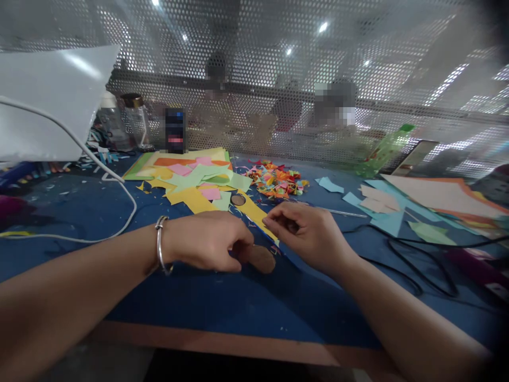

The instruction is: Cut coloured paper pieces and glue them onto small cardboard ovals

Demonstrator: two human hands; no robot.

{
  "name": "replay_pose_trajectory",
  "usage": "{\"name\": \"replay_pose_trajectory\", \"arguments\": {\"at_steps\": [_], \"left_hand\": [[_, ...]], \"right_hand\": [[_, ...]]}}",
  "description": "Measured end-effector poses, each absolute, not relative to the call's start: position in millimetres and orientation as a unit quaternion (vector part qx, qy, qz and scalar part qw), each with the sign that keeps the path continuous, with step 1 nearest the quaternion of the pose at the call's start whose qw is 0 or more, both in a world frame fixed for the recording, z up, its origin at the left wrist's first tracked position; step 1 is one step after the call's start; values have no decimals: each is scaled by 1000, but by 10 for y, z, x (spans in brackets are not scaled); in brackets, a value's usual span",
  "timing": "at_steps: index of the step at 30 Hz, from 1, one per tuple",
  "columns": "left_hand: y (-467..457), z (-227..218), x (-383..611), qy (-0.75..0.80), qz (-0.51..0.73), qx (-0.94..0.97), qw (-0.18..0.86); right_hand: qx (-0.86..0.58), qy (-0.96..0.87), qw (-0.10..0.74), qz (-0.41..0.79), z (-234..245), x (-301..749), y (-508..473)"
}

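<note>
- Left hand point(210, 241): fingers curled beside a flat brown oval piece point(263, 260), over the blue table point(207, 305); cannot tell whether they grip it.
- Right hand point(304, 231): fingertips together at a long yellow paper strip point(252, 209); any hold is unclear.
- Probably best: steady the strip flat, avoiding creases.

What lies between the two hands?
In the head view, a brown oval piece at the left hand, blue tabletop, and the yellow strip by the right hand.

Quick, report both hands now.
Left hand: curled beside the brown oval piece; grip can't be told.
Right hand: nearly pinched shut at the yellow paper strip; hold can't be told.
</note>
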State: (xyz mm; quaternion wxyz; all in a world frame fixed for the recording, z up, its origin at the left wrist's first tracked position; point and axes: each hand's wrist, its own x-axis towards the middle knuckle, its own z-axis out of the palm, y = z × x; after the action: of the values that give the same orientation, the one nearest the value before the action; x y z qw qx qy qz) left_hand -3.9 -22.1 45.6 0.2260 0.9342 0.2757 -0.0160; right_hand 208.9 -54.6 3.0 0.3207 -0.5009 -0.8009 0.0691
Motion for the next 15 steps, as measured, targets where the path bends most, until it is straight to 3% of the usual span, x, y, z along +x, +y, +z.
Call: {"name": "replay_pose_trajectory", "arguments": {"at_steps": [9,15], "left_hand": [[-309,417,-14,272,-31,945,176],[-171,357,17,319,135,877,332]], "right_hand": [[-501,-806,306,77,33,2076,-546],[-503,-799,318,87,52,2074,-559]]}}
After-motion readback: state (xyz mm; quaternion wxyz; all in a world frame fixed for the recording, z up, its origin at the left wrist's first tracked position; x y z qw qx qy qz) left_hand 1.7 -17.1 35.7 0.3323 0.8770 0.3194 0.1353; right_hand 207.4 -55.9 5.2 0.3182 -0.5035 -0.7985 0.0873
